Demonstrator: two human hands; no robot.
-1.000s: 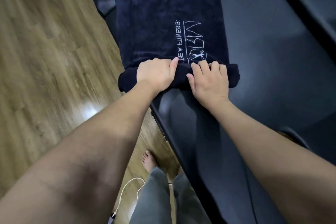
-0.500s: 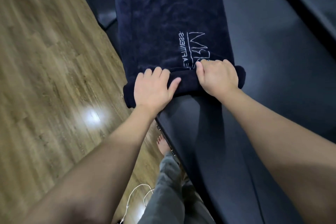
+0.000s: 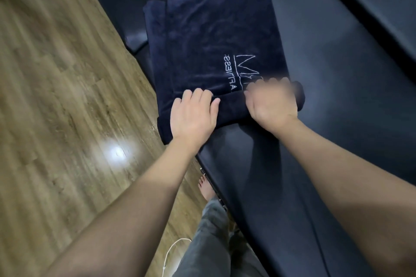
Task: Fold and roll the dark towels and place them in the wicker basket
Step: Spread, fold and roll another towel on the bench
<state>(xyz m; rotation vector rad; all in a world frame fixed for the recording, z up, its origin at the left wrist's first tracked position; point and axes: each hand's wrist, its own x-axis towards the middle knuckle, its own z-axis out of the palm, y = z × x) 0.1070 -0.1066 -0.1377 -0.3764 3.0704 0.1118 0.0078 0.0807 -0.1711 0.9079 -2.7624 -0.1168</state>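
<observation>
Rolling step: the towel [image 3: 216,51] lies folded on the dark table [image 3: 337,74], near end rolled. Left hand [image 3: 193,117] and right hand [image 3: 272,101] grip the roll, fingers curled over it; the right looks blurred. Next: roll evenly away.

Worktop: a dark, smooth padded worktop [image 3: 337,119] runs diagonally from the lower middle to the upper right.
Floor: wood-look planks [image 3: 56,96] in brown lie to the left of the worktop, running along its edge.
Light: a bright white glare spot [image 3: 116,153] sits on the floor, just left of the worktop's near edge.
Cable: a thin white cable [image 3: 173,252] curves over the floor near the worktop's lower end.
Far side: a darker raised band [image 3: 371,7] borders the worktop at the upper right.
</observation>
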